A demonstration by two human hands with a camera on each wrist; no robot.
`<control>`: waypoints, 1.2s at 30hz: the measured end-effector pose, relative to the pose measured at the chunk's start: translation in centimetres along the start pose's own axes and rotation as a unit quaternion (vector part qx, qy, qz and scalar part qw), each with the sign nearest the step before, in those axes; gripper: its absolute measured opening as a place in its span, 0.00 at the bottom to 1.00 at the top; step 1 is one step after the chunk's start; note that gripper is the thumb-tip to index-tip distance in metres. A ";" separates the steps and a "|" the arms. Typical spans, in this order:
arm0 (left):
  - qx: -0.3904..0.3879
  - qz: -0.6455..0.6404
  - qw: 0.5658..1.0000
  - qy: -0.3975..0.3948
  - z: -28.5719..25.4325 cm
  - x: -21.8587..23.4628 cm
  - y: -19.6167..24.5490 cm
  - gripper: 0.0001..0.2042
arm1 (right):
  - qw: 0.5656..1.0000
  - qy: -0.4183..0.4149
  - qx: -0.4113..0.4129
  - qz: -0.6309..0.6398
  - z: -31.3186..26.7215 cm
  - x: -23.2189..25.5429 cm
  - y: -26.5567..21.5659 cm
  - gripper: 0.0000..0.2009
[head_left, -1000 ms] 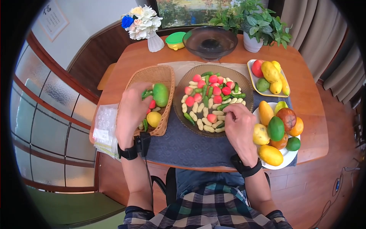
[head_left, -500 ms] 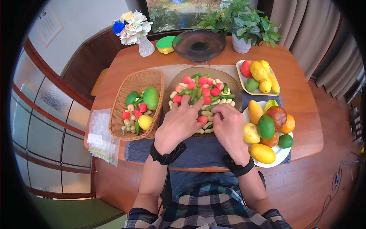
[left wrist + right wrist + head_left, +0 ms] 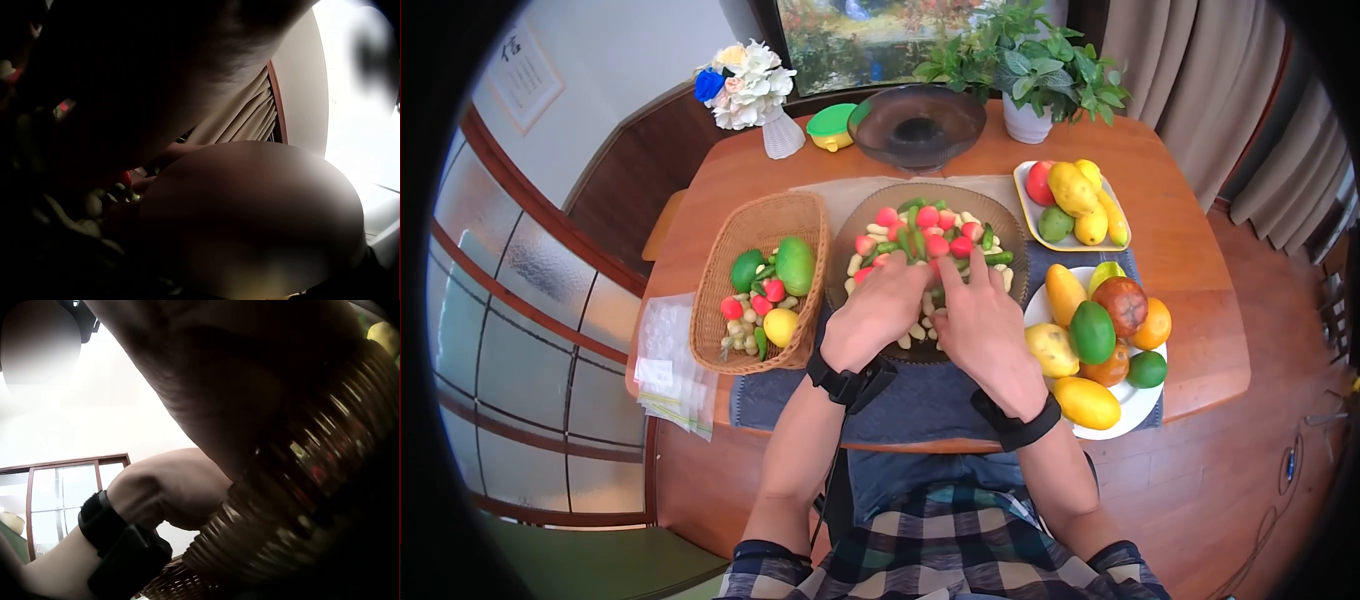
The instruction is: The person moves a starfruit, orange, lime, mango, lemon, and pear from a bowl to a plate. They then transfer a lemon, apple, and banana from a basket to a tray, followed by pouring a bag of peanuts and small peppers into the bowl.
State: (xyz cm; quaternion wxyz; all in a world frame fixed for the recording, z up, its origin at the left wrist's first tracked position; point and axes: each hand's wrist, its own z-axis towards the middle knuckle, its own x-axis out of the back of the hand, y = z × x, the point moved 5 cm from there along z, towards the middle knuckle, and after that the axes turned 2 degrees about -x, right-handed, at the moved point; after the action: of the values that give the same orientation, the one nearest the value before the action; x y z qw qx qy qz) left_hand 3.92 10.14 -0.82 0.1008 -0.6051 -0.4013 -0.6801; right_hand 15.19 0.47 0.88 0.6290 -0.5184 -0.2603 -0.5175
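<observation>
Both hands are over a round brown dish heaped with small red fruits, pale peanuts and green pods. My left hand lies on the near left of the pile with its fingers bent down into it and its fingertips hidden. Beside it, touching, my right hand stretches its fingers over the middle of the pile. Whether either hand holds anything does not show. The left wrist view is dark and blurred. In the right wrist view the banded left wrist sits beside the dish's ribbed rim.
A wicker basket to the left holds a green mango and small fruits. On the right stand a white plate and a yellow tray, both with large fruits. Behind are a dark glass bowl, a vase and a potted plant.
My left hand left the wicker basket and crossed to the brown dish, next to the right hand. The right hand slid forward over the pile and straightened its fingers.
</observation>
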 end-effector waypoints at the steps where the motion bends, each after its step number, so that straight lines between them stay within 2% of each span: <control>1: 0.001 -0.037 0.999 0.028 -0.2 0.5 -0.3 0.14 | 0.999 -0.040 -0.009 -0.020 0.2 -0.7 0.0 0.32; 2: 0.008 -0.035 0.999 0.031 -0.5 0.8 -0.5 0.14 | 0.998 -0.047 -0.009 -0.049 0.5 -0.9 -0.2 0.31; 5: -0.037 -0.029 0.992 0.115 -0.9 2.0 0.3 0.09 | 0.989 -0.133 -0.022 -0.056 0.9 -0.9 -0.3 0.27; 9: -0.070 -0.029 0.987 0.138 -0.7 1.8 -0.7 0.07 | 0.985 -0.164 -0.010 -0.047 1.6 -1.2 -0.2 0.22; 13: -0.041 -0.031 0.989 0.139 -1.3 2.9 -0.2 0.06 | 0.990 -0.140 -0.009 -0.022 1.8 -0.6 -0.6 0.20; 15: -0.057 -0.025 0.985 0.162 -1.6 3.2 -0.3 0.06 | 0.990 -0.142 -0.002 -0.019 1.8 0.2 -1.1 0.20; 17: -0.041 -0.039 0.988 0.144 -1.8 3.6 -0.1 0.05 | 0.988 -0.157 -0.009 -0.006 1.8 0.4 -1.4 0.19; 21: -0.053 -0.056 0.983 0.169 -2.8 5.7 -0.8 0.04 | 0.990 -0.141 0.011 -0.003 1.6 1.3 -2.2 0.26; 22: -0.097 -0.060 0.972 0.207 -3.8 7.0 -1.1 0.04 | 0.990 -0.142 0.006 -0.007 1.5 1.8 -2.3 0.26; 24: -0.046 -0.048 0.966 0.249 -6.9 10.1 -1.8 0.08 | 0.990 -0.136 0.030 -0.001 1.7 3.2 -2.7 0.35; 25: 0.001 -0.029 0.965 0.259 -8.3 11.0 -3.2 0.08 | 0.991 -0.133 0.022 -0.005 1.8 3.6 -2.6 0.35; 27: 0.082 -0.011 0.955 0.285 -11.1 12.4 -5.6 0.06 | 0.985 -0.149 0.040 -0.074 2.6 4.1 -2.7 0.43; 28: 0.111 -0.025 0.951 0.286 -12.1 12.6 -7.0 0.06 | 0.976 -0.189 0.033 -0.101 3.4 3.5 -2.3 0.49; 29: 0.105 -0.025 0.953 0.285 -12.9 12.4 -8.2 0.06 | 0.977 -0.185 0.028 -0.101 4.0 3.0 -1.9 0.49; 31: 0.176 0.054 0.946 0.266 -14.1 11.7 -10.9 0.07 | 0.971 -0.204 0.056 -0.110 5.1 2.0 -1.8 0.52; 32: 0.173 0.054 0.946 0.268 -14.3 11.3 -11.4 0.07 | 0.959 -0.262 0.038 -0.096 5.9 2.1 -2.0 0.54; 34: 0.183 0.079 0.954 0.225 -14.6 10.5 -11.9 0.12 | 0.953 -0.281 0.025 -0.108 6.6 1.3 -1.9 0.54; 36: 0.166 0.088 0.958 0.216 -14.8 10.5 -11.6 0.15 | 0.947 -0.298 0.012 -0.123 6.9 0.7 -1.9 0.55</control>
State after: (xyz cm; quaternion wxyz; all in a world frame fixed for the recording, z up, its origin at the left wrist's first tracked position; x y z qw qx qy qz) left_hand -16.90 11.51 4.59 0.3435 -0.4517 -0.4228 -0.7066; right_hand 15.09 6.65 4.48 0.4603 -0.6053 -0.5036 -0.4101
